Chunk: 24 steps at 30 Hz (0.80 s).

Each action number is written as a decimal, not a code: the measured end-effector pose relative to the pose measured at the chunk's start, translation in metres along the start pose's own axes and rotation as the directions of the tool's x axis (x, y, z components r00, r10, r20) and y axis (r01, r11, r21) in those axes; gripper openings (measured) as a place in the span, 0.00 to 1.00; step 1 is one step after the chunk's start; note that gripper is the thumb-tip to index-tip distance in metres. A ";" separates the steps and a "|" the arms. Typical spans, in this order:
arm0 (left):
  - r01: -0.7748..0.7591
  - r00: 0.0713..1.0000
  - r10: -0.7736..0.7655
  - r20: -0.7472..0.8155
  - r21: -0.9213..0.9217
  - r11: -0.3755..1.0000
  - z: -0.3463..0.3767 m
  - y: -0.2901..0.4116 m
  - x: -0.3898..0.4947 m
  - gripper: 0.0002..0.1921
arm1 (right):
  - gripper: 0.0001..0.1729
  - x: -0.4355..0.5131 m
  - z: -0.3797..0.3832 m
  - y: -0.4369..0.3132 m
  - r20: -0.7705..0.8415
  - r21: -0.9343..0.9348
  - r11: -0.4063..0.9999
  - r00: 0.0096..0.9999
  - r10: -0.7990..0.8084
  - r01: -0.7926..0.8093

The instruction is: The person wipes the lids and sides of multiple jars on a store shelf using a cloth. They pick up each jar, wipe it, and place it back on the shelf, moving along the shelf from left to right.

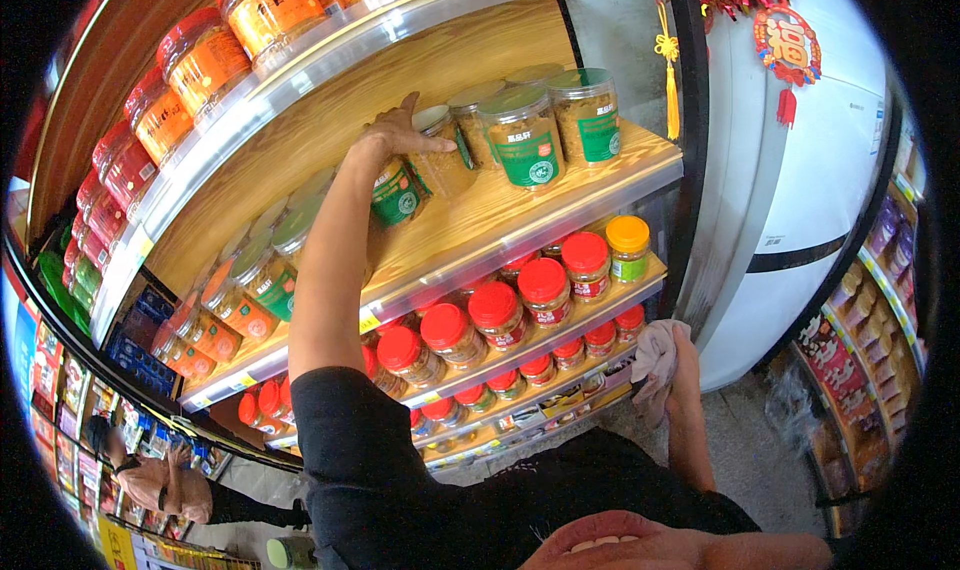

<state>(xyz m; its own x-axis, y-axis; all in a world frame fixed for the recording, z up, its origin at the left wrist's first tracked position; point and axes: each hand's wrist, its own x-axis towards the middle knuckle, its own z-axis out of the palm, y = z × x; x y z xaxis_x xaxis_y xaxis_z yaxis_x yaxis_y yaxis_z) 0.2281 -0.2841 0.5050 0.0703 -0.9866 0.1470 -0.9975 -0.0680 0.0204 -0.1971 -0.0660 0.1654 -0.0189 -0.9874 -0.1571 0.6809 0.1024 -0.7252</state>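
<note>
My left hand (394, 134) reaches over the wooden shelf (480, 217) and grips a clear plastic jar (444, 171) of tan dried food near its top. The thumb lies across the jar's front and the other fingers are spread behind its lid. This jar's green label is turned to the right. Just left of it stands a green-labelled jar (395, 195), partly behind my forearm; to the right is another green-labelled jar (525, 142) among several alike. Low at the right, my right hand (684, 367) holds a crumpled greyish-pink cloth (657, 360).
Orange-labelled jars (238, 311) line the shelf's left end. Red-lidded jars (495, 311) fill the shelves below, and more jars (206, 67) stand above. A white refrigerator (810, 195) is at the right. At lower left a person (165, 484) stands in the aisle.
</note>
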 end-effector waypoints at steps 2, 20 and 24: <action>0.022 0.999 -0.022 -0.024 0.029 0.999 -0.007 -0.004 -0.009 0.80 | 0.21 0.003 0.002 0.003 0.077 -0.004 1.000 0.997 0.001 -0.001; -0.372 0.927 0.375 0.009 -0.100 0.923 -0.069 -0.009 -0.137 0.67 | 0.18 0.024 0.053 0.052 0.190 0.157 0.977 0.975 0.115 -0.146; -0.602 0.797 0.585 -0.149 -0.119 0.790 -0.069 0.028 -0.202 0.62 | 0.19 0.035 0.101 0.064 0.225 0.158 0.950 0.947 0.231 -0.269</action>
<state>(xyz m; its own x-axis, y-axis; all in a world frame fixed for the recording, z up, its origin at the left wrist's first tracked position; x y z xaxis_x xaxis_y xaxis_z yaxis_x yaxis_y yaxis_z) 0.1865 -0.0766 0.5441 -0.5265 -0.8041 0.2760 -0.8286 0.5580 0.0450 -0.0802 -0.1060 0.1816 0.3040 -0.9382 -0.1653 0.7676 0.3440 -0.5408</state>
